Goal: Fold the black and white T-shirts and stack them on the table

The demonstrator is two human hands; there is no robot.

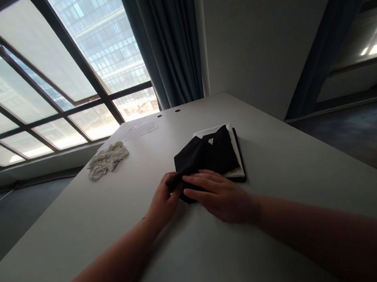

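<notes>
Black garment (pixel 208 154), folded, with small white logo (pixel 210 141) on top; lying on white table (pixel 273 161), partly over stack of folded clothes (pixel 236 155) with white and yellowish layers showing at right edge. Near corner of garment under both hands. Left hand (pixel 163 200) at garment's near-left corner, thumb and fingers pinching a fold of black cloth. Right hand (pixel 220 194) palm down, fingers spread flat, pressing on near edge of garment, fingertips just beside left hand. Both forearms bare, reaching in from bottom of view.

Further left on table, well apart from garment: crumpled pale gloves (pixel 108 160). Beyond those, near far edge, sheets of paper (pixel 136 130) lying flat. Two small round holes (pixel 168 113) in tabletop near far edge. Behind table: large window (pixel 60 80) with dark frame, bright outside, tall building visible through glass. Dark blue-grey curtain (pixel 170 44) hanging beside window, white wall (pixel 249 39) to right. Dark carpeted floor (pixel 351 135) on right side.
</notes>
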